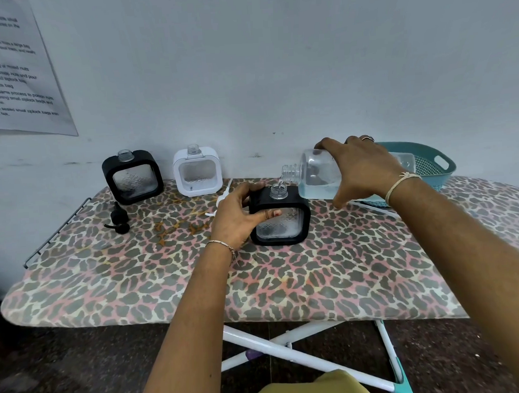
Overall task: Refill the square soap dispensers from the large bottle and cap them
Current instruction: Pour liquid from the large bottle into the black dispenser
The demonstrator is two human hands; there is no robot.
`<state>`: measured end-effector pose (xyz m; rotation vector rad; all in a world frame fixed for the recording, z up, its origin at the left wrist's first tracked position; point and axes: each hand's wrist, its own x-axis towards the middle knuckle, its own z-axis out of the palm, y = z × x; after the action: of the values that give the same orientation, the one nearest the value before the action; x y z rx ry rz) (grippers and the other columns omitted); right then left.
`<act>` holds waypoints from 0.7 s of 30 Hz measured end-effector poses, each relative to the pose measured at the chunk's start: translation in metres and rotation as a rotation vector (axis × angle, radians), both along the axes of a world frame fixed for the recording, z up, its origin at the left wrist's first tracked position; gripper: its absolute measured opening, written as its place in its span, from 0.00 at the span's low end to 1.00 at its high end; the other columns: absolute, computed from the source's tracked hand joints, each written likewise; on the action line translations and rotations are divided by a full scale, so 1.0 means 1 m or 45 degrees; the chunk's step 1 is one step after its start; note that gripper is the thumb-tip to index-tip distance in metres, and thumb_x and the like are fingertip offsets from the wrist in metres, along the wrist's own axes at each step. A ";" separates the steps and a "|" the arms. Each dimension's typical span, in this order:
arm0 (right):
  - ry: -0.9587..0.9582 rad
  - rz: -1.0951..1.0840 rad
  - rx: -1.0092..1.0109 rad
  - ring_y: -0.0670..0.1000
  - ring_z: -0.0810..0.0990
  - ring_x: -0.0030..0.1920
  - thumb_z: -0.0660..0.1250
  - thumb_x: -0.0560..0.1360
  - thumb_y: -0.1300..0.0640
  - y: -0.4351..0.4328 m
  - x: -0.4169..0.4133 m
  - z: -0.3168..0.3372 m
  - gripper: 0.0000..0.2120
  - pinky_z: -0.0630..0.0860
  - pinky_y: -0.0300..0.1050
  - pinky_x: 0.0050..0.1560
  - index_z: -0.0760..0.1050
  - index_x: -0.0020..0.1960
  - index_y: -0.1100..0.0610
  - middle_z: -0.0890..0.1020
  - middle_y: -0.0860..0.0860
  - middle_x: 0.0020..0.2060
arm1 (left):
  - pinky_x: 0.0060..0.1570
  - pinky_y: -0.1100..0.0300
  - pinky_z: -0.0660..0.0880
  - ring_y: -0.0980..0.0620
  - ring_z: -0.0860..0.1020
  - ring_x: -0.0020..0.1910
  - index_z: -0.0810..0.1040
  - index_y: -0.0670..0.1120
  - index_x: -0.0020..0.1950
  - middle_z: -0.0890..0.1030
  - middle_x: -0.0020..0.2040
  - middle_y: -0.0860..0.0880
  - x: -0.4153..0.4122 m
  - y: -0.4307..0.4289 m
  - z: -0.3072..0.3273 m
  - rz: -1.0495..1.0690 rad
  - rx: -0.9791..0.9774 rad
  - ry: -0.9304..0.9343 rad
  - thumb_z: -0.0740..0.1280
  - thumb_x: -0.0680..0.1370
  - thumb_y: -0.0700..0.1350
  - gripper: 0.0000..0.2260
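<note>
On the leopard-print ironing board (196, 283), a black pump cap (118, 220) lies at nine o'clock from the near black dispenser (290, 226). The far black dispenser (132, 176) stands uncapped at ten o'clock by the wall, the white dispenser (197, 171) at eleven. A white pump (223, 195), mostly hidden, seems to lie behind the left hand (238, 218), which grips the near black dispenser's left side, thumb across its window. That dispenser stands upright, neck open. At one o'clock the right hand (362, 167) clasps the large bottle (317, 170) from above, tipped nearly level, a thin stream falling into the neck. A teal basket (431, 163) sits at two o'clock.
</note>
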<state>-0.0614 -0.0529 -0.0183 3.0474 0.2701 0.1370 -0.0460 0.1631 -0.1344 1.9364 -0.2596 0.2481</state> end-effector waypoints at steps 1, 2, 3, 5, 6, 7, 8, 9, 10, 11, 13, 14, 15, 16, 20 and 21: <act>0.001 0.002 0.000 0.60 0.71 0.61 0.81 0.58 0.47 0.000 0.000 0.000 0.50 0.71 0.52 0.58 0.58 0.72 0.46 0.73 0.58 0.59 | 0.63 0.60 0.71 0.58 0.76 0.58 0.76 0.52 0.59 0.79 0.55 0.58 0.000 0.000 0.000 0.000 -0.001 -0.002 0.80 0.63 0.49 0.26; 0.001 0.003 0.000 0.60 0.71 0.61 0.81 0.58 0.47 0.000 0.000 0.000 0.50 0.71 0.52 0.58 0.58 0.72 0.46 0.73 0.58 0.59 | 0.63 0.61 0.71 0.58 0.76 0.57 0.76 0.52 0.59 0.79 0.54 0.58 0.000 0.000 0.000 0.000 -0.004 -0.004 0.80 0.63 0.49 0.26; -0.001 0.004 -0.001 0.60 0.71 0.61 0.81 0.58 0.47 0.000 0.000 0.000 0.50 0.71 0.52 0.58 0.58 0.72 0.46 0.73 0.58 0.59 | 0.62 0.62 0.71 0.59 0.76 0.57 0.76 0.51 0.59 0.79 0.54 0.58 0.000 0.000 0.000 0.000 -0.006 -0.006 0.80 0.63 0.49 0.26; -0.003 0.004 -0.004 0.60 0.71 0.61 0.81 0.57 0.47 0.000 0.000 0.000 0.50 0.71 0.51 0.58 0.58 0.72 0.46 0.73 0.58 0.58 | 0.61 0.63 0.71 0.60 0.76 0.56 0.76 0.52 0.59 0.79 0.53 0.59 -0.001 0.000 0.000 0.000 -0.007 -0.005 0.80 0.63 0.48 0.26; -0.005 0.004 -0.004 0.60 0.71 0.61 0.81 0.57 0.47 0.000 0.000 0.000 0.50 0.71 0.51 0.57 0.58 0.72 0.46 0.73 0.58 0.58 | 0.61 0.64 0.71 0.60 0.76 0.56 0.76 0.52 0.58 0.78 0.53 0.60 -0.001 0.000 0.000 0.000 -0.008 -0.004 0.80 0.63 0.48 0.26; -0.005 0.005 -0.004 0.60 0.71 0.61 0.81 0.57 0.47 0.000 0.000 0.000 0.50 0.71 0.51 0.58 0.58 0.72 0.46 0.73 0.58 0.58 | 0.61 0.64 0.71 0.60 0.76 0.56 0.76 0.52 0.58 0.78 0.53 0.60 -0.001 0.000 0.000 0.000 -0.009 -0.004 0.80 0.63 0.48 0.26; -0.005 0.006 -0.004 0.60 0.71 0.61 0.81 0.57 0.47 0.000 0.000 0.000 0.50 0.71 0.51 0.58 0.58 0.72 0.46 0.73 0.58 0.58 | 0.61 0.64 0.71 0.60 0.76 0.56 0.76 0.52 0.58 0.78 0.53 0.60 0.000 0.000 0.000 0.000 -0.010 -0.004 0.80 0.63 0.48 0.26; -0.005 0.006 -0.004 0.60 0.71 0.61 0.81 0.57 0.47 0.000 0.000 0.000 0.50 0.71 0.51 0.58 0.58 0.72 0.46 0.73 0.58 0.59 | 0.61 0.64 0.71 0.59 0.76 0.57 0.76 0.51 0.58 0.79 0.53 0.59 0.000 0.000 0.000 0.000 -0.010 -0.006 0.80 0.63 0.48 0.26; -0.005 0.006 -0.003 0.60 0.71 0.61 0.81 0.57 0.47 0.000 0.001 0.000 0.50 0.71 0.51 0.57 0.58 0.72 0.46 0.73 0.58 0.58 | 0.61 0.64 0.71 0.59 0.76 0.57 0.76 0.51 0.59 0.79 0.53 0.59 0.000 -0.001 0.000 -0.001 -0.009 -0.005 0.80 0.63 0.49 0.26; -0.003 0.006 0.000 0.60 0.71 0.61 0.81 0.58 0.47 -0.001 0.001 -0.001 0.50 0.71 0.51 0.57 0.58 0.72 0.46 0.73 0.58 0.58 | 0.61 0.64 0.71 0.59 0.76 0.57 0.76 0.51 0.59 0.79 0.53 0.59 0.000 -0.001 0.000 0.000 -0.009 -0.002 0.80 0.63 0.49 0.26; -0.006 0.006 0.000 0.60 0.71 0.60 0.81 0.58 0.48 -0.001 0.001 -0.001 0.49 0.71 0.51 0.56 0.58 0.72 0.46 0.73 0.58 0.58 | 0.61 0.63 0.71 0.58 0.77 0.58 0.76 0.52 0.58 0.79 0.54 0.58 0.000 0.000 -0.001 0.001 -0.015 0.002 0.80 0.63 0.49 0.26; -0.010 0.007 -0.001 0.60 0.71 0.60 0.81 0.57 0.48 -0.001 0.001 -0.001 0.49 0.71 0.50 0.55 0.59 0.72 0.46 0.73 0.57 0.57 | 0.62 0.62 0.72 0.58 0.77 0.58 0.77 0.52 0.58 0.80 0.55 0.57 0.001 0.000 -0.001 0.001 -0.019 0.001 0.80 0.63 0.49 0.26; -0.013 0.007 -0.004 0.60 0.71 0.59 0.81 0.57 0.48 -0.001 0.001 -0.002 0.49 0.71 0.50 0.55 0.59 0.72 0.46 0.74 0.57 0.57 | 0.63 0.60 0.72 0.57 0.77 0.58 0.77 0.52 0.58 0.80 0.55 0.56 0.001 0.000 -0.002 0.001 -0.018 0.000 0.80 0.63 0.49 0.26; -0.015 0.007 -0.005 0.60 0.72 0.59 0.81 0.57 0.48 -0.001 0.002 -0.002 0.49 0.71 0.50 0.55 0.59 0.71 0.46 0.74 0.57 0.57 | 0.63 0.58 0.72 0.57 0.77 0.59 0.77 0.52 0.58 0.80 0.56 0.56 0.002 0.000 -0.002 0.002 -0.015 0.000 0.80 0.63 0.50 0.26; -0.016 0.006 -0.001 0.60 0.72 0.59 0.81 0.57 0.48 -0.001 0.002 -0.002 0.49 0.72 0.51 0.55 0.59 0.71 0.46 0.74 0.58 0.56 | 0.64 0.56 0.72 0.57 0.77 0.59 0.77 0.52 0.58 0.80 0.56 0.56 0.003 0.000 -0.003 0.000 -0.032 0.013 0.80 0.63 0.49 0.26; -0.017 0.006 -0.002 0.60 0.72 0.59 0.81 0.57 0.48 -0.001 0.002 -0.002 0.49 0.72 0.51 0.55 0.59 0.71 0.46 0.74 0.58 0.57 | 0.64 0.56 0.72 0.57 0.77 0.59 0.77 0.52 0.58 0.80 0.56 0.55 0.002 0.000 -0.003 0.000 -0.031 0.012 0.80 0.63 0.49 0.26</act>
<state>-0.0591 -0.0539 -0.0205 3.0431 0.2760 0.1568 -0.0436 0.1631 -0.1369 1.9133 -0.2493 0.2408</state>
